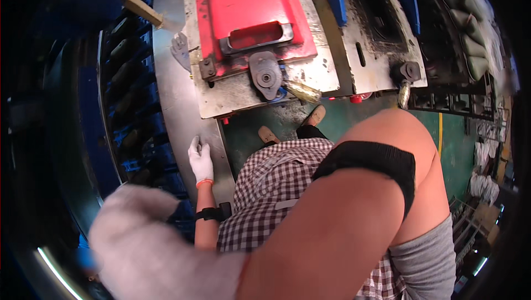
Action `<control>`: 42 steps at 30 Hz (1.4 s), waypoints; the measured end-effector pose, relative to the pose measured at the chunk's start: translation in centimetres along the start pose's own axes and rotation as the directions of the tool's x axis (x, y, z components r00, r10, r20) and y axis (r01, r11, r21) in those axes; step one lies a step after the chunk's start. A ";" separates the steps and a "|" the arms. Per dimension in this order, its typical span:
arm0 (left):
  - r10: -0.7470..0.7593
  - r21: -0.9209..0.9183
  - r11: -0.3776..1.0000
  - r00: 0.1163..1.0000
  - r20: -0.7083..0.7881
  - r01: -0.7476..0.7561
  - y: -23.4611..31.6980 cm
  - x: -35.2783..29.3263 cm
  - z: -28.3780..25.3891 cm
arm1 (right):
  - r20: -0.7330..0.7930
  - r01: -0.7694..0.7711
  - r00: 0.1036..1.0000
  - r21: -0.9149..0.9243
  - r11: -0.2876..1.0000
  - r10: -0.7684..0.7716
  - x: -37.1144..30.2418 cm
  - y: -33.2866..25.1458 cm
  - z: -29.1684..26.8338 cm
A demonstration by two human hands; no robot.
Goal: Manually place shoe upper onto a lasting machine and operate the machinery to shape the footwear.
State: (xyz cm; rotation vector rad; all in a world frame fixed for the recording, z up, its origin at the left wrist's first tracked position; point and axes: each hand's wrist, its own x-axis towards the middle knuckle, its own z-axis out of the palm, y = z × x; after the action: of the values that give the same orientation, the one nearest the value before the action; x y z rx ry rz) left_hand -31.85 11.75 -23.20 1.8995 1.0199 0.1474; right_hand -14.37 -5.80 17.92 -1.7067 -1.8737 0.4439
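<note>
My left hand (200, 160), in a white glove with an orange cuff, is over the bare metal ledge (193, 120). Its fingers are apart and nothing shows in them. Large and blurred at the lower left, my right hand (130, 228) is raised close to the camera in a pale glove. The bent right arm crosses in front of my checked apron (265, 203). Motion blur hides the right hand's fingers and anything in them. Ahead is a worn mould plate with a red cover (249, 1), a grey clamp (266, 76) and a taped handle (302, 91).
A grey glove (180, 50) lies on the ledge beside the red cover. To the left, a rack (124, 79) holds dark pieces on blue supports. A second mould (381, 68) with its own clamp stands at the right, and shelves with shoe-like forms (473, 40) are beyond.
</note>
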 end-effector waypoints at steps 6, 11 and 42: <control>-0.058 -0.027 0.998 0.997 -0.046 0.057 -0.5 -0.2 -0.7 | 0.007 0.011 1.000 -0.072 0.997 -0.011 -1.7 0.5 -0.9; -0.078 0.033 0.996 0.995 -0.057 0.080 -0.7 -1.2 -1.1 | -0.008 -0.052 0.999 -0.184 0.981 0.051 -3.6 2.0 -1.1; 0.674 0.272 0.738 0.693 -0.256 -0.618 22.0 9.8 7.6 | -0.388 -0.820 0.487 0.107 0.563 0.783 -15.6 20.1 12.8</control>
State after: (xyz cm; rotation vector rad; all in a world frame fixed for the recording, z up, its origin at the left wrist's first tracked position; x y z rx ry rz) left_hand -8.89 8.86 -13.10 2.3811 0.5214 0.8592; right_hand -5.55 -16.81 -6.78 -2.4718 -0.6911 0.3048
